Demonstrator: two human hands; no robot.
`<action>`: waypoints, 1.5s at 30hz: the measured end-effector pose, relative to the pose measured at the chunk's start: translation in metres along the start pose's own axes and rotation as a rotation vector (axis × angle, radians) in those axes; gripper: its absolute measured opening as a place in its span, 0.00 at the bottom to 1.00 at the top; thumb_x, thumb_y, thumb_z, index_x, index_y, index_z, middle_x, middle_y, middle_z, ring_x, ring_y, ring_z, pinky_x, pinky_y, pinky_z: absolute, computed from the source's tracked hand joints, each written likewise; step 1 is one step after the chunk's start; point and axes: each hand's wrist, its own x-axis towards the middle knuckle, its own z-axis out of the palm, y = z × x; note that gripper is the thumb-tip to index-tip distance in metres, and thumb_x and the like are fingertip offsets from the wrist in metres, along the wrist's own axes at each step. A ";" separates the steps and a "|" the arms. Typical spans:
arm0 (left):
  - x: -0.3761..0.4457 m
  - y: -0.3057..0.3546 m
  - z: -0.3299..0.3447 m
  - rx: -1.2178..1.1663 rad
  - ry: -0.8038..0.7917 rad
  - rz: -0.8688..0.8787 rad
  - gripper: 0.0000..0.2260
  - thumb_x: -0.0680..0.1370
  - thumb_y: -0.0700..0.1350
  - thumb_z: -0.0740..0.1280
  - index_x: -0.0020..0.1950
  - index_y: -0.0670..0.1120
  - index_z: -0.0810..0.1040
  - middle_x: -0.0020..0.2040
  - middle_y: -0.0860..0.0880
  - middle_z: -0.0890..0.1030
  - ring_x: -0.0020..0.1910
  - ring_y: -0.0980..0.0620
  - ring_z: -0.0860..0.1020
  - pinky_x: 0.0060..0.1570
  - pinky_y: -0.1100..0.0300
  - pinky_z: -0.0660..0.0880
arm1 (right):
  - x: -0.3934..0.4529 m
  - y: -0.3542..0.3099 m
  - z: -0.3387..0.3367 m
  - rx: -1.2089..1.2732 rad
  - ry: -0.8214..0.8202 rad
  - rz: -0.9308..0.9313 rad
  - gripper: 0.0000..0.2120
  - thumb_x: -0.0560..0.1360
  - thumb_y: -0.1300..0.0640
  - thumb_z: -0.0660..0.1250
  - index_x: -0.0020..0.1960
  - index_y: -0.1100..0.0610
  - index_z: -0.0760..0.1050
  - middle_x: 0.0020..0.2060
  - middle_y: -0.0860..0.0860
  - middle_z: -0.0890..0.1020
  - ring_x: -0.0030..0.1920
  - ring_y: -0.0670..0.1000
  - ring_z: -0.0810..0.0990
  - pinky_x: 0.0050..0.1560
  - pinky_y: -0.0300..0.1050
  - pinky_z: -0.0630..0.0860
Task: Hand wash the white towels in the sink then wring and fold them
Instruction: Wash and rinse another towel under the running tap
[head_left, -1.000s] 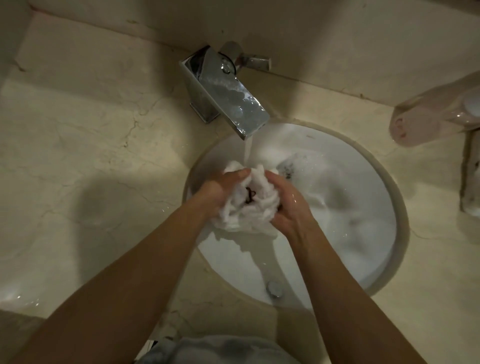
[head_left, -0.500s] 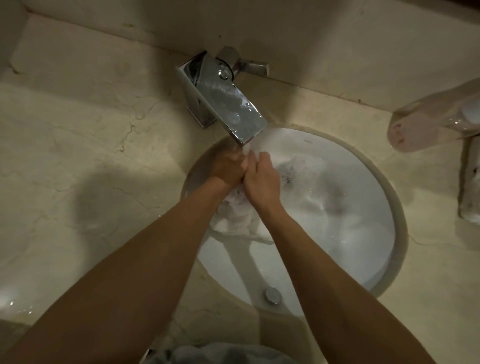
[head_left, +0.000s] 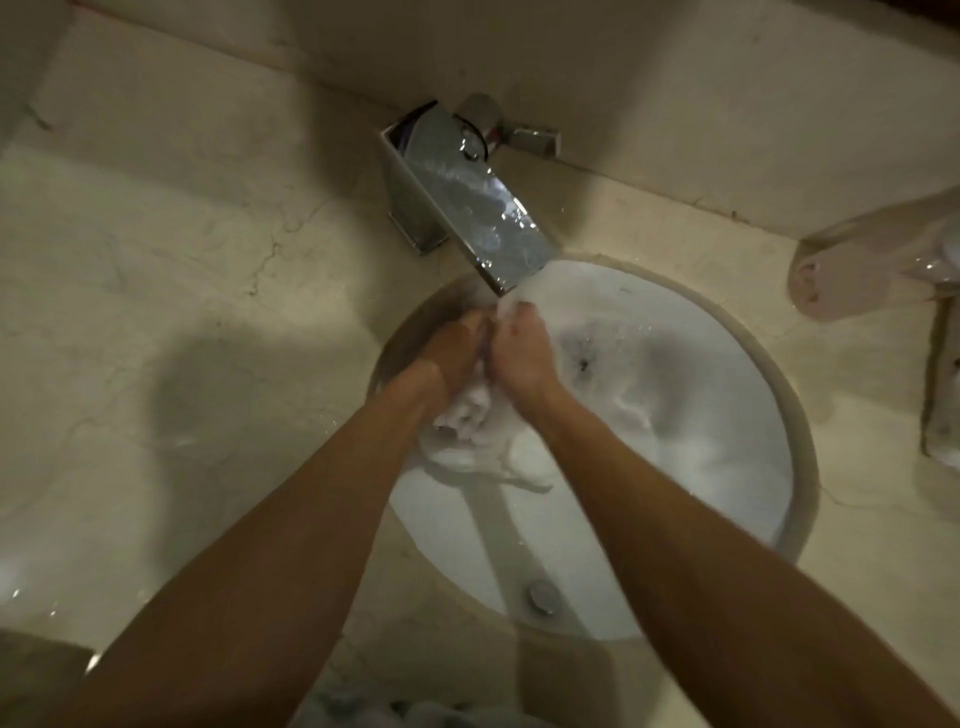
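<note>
White towel (head_left: 470, 415), bunched: clutched in the grip of left hand (head_left: 453, 349) and right hand (head_left: 521, 349), knuckles together under the faucet (head_left: 480, 221); slack trails toward the wrists.

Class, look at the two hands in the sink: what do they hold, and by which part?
Both the left hand and right hand grip the wet white towel by its bunched upper part; the rest hangs below.

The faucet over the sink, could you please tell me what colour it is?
Shiny silver chrome, wet on top; the faucet shows best in the head view.
</note>
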 end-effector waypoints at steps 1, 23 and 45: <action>-0.009 0.000 0.001 0.063 -0.068 0.013 0.19 0.85 0.52 0.55 0.65 0.41 0.75 0.56 0.48 0.77 0.60 0.50 0.71 0.55 0.62 0.69 | 0.003 0.009 -0.007 0.004 0.008 0.024 0.13 0.84 0.58 0.57 0.66 0.63 0.69 0.58 0.62 0.79 0.57 0.62 0.78 0.50 0.44 0.72; -0.027 0.002 -0.008 -0.641 -0.059 -0.450 0.15 0.74 0.55 0.70 0.45 0.43 0.83 0.44 0.41 0.84 0.41 0.46 0.83 0.47 0.53 0.81 | -0.022 0.023 -0.057 0.751 -0.187 0.307 0.26 0.77 0.52 0.70 0.67 0.68 0.73 0.57 0.64 0.82 0.57 0.62 0.83 0.50 0.49 0.82; -0.009 0.008 0.002 -0.450 -0.053 -0.231 0.21 0.86 0.48 0.50 0.72 0.39 0.69 0.64 0.40 0.75 0.64 0.44 0.74 0.51 0.58 0.74 | -0.008 -0.010 0.010 -0.040 -0.066 -0.144 0.13 0.82 0.47 0.59 0.44 0.52 0.74 0.40 0.52 0.80 0.44 0.54 0.78 0.45 0.47 0.73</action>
